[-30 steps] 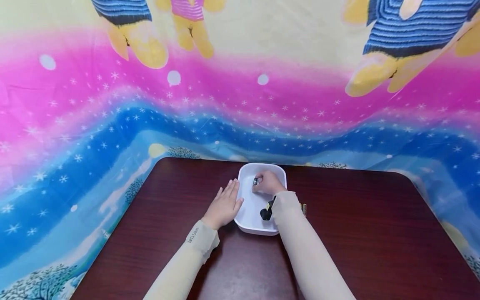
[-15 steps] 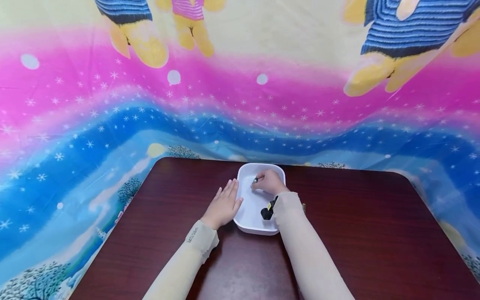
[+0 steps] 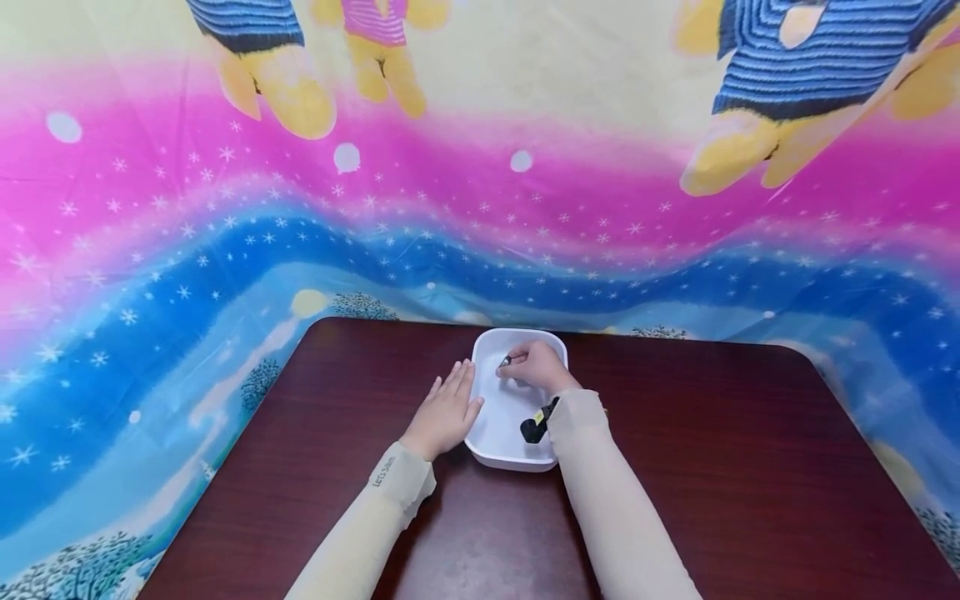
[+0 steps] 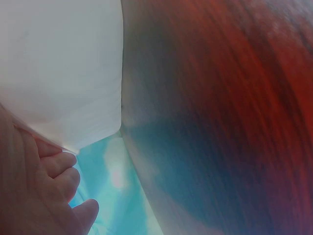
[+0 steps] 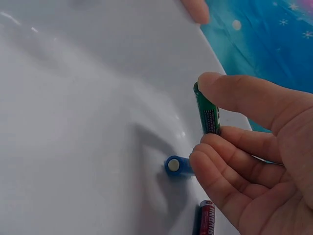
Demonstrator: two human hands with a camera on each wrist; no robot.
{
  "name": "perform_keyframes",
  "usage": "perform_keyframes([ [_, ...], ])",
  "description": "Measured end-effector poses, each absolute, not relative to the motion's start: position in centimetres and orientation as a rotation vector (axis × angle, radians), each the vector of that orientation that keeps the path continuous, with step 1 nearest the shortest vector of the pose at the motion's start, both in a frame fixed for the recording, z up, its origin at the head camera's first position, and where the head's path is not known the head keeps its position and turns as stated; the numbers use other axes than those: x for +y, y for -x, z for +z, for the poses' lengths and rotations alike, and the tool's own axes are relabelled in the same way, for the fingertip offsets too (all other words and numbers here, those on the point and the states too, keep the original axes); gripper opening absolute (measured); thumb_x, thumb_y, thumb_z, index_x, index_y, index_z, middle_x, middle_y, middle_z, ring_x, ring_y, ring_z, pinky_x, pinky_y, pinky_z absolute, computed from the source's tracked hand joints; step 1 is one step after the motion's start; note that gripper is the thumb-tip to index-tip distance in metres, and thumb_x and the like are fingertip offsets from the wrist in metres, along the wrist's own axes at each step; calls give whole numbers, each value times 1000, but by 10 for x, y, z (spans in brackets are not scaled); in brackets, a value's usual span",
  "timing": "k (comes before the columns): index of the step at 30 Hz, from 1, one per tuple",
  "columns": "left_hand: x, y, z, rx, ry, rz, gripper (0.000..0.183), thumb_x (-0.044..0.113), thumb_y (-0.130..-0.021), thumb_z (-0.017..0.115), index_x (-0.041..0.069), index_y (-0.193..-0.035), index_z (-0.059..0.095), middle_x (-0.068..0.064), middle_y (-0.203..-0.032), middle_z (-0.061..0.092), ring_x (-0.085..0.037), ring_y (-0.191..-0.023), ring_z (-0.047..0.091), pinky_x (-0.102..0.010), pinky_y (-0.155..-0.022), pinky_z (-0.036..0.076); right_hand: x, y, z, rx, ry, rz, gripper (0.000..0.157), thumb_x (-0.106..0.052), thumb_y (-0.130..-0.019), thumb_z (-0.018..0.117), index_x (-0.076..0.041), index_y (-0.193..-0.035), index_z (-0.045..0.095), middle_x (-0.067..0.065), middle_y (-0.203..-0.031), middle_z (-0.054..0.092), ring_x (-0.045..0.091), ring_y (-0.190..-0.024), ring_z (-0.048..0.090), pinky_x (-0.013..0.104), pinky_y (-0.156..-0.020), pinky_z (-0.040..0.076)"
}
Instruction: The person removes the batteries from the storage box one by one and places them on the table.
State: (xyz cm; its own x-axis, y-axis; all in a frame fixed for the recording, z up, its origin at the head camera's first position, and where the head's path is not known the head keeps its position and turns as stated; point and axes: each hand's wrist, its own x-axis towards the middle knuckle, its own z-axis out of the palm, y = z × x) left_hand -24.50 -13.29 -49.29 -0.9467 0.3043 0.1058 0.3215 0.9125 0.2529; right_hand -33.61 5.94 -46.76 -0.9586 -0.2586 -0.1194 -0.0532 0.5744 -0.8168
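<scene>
My right hand (image 3: pixel 538 367) is inside the white plastic tray (image 3: pixel 504 458), pinching a green battery (image 5: pixel 209 110) between thumb and fingertips. From the head, that battery shows only as a small dark tip by the fingers. Below it in the right wrist view, a blue battery (image 5: pixel 177 165) lies on the tray floor, partly behind my fingers. A red battery (image 5: pixel 207 218) is cut off by the bottom of that view. My left hand (image 3: pixel 444 415) rests along the tray's left rim, fingers extended; the left wrist view shows its fingertips (image 4: pixel 86 210) at the tray's edge.
The tray stands on a dark red-brown wooden table (image 3: pixel 720 467), near its far edge. Behind the table hangs a printed cloth (image 3: pixel 480 192) with snowflakes and bears. A black wrist-camera mount (image 3: pixel 534 430) sits under my right wrist, over the tray's near part.
My right hand has shifted slightly left, and the pinched battery has turned to lean more. The left hand keeps its place at the rim. The head view has moved a little.
</scene>
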Motion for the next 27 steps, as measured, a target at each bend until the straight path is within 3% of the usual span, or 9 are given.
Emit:
perform_keyframes([
  [10, -133, 246, -492, -3009, 492, -432, 63, 41, -101, 30, 7, -151, 13, -7, -156, 15, -19, -143, 8, -45, -113, 14, 60, 339, -464, 2561, 267, -1402, 46, -25, -71, 83, -6, -110, 67, 4, -91, 66, 16, -82, 62, 31, -75, 51],
  [27, -134, 250, -495, -2998, 488, -431, 62, 40, -101, 32, 6, -151, 14, -7, -156, 16, -18, -143, 7, -46, -113, 15, 59, 329, -450, 2564, 361, -1485, 43, -23, -71, 83, -6, -108, 68, 4, -92, 68, 16, -83, 64, 31, -75, 53],
])
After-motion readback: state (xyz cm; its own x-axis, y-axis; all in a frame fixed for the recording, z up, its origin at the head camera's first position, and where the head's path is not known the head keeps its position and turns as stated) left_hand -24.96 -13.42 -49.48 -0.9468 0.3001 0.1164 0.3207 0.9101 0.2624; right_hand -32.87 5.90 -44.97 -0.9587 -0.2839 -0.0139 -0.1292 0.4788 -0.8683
